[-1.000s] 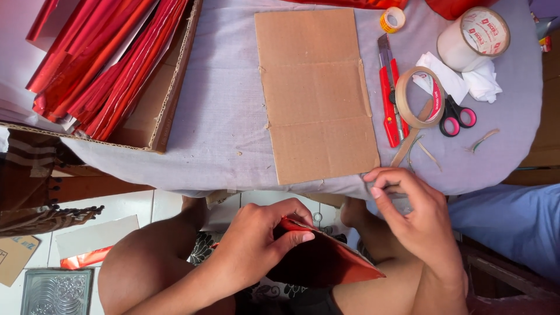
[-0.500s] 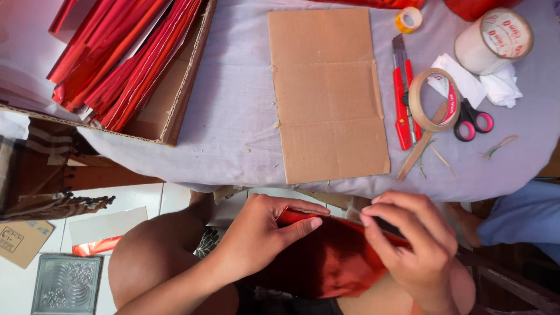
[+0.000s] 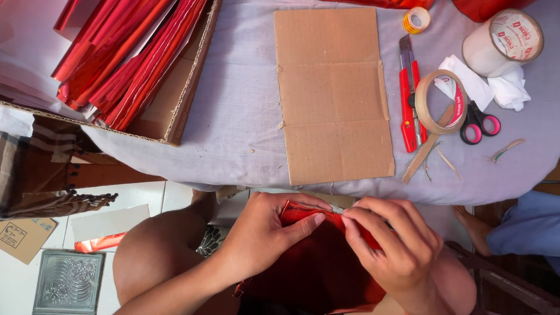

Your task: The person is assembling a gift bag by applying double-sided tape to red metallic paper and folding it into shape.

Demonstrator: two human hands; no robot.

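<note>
A shiny red foil sheet (image 3: 315, 262) lies across my lap below the table edge. My left hand (image 3: 265, 236) pinches its top edge with thumb and fingers. My right hand (image 3: 394, 248) grips the same edge just to the right, fingertips almost touching the left hand's. Both hands cover much of the sheet's upper part.
A flat brown cardboard piece (image 3: 335, 93) lies on the grey-clothed table (image 3: 239, 134). To its right are a red utility knife (image 3: 408, 96), a tape ring (image 3: 440, 102), pink-handled scissors (image 3: 478, 122) and a large white tape roll (image 3: 504, 41). A cardboard box (image 3: 178, 114) of red foil strips stands at left.
My right hand has come down from the table edge onto the foil's top edge, meeting the left hand. The view has shifted slightly.
</note>
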